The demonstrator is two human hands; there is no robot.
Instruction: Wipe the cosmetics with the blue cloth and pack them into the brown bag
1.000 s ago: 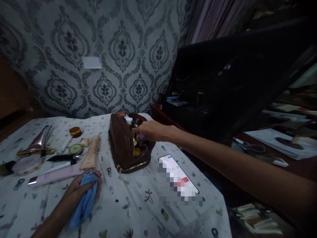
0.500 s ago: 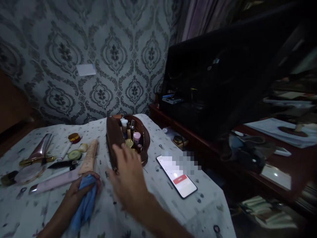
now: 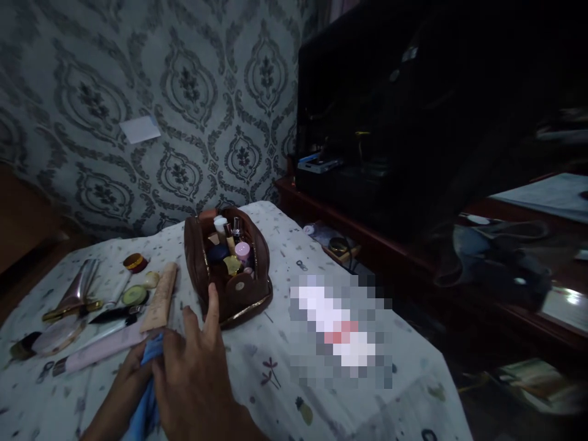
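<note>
My left hand [image 3: 126,380] is closed round a crumpled blue cloth [image 3: 149,398] at the lower left. Right beside it, my right hand [image 3: 197,373] pinches at the cloth with thumb and forefinger, its other fingers stretched out; whether something small sits inside the cloth is hidden. Beyond my fingertips stands an unzipped brown makeup bag [image 3: 195,263] with a pink-lidded jar [image 3: 242,250], a yellow-green piece [image 3: 233,264] and several small bottles in it. A beige tube [image 3: 160,297] and a pink tube [image 3: 103,349] lie close to my hands.
More cosmetics lie to the left: a shiny tube [image 3: 81,283], a round compact [image 3: 59,335], a green-lidded jar [image 3: 135,296] and a red-gold jar [image 3: 135,263]. A pixelated phone [image 3: 333,324] rests at the right. A large dark screen [image 3: 390,141] stands beyond the bed's edge.
My right hand has drawn back from beside the bag to the blue cloth in my left hand. The view has shifted slightly, and the bag's inside shows more.
</note>
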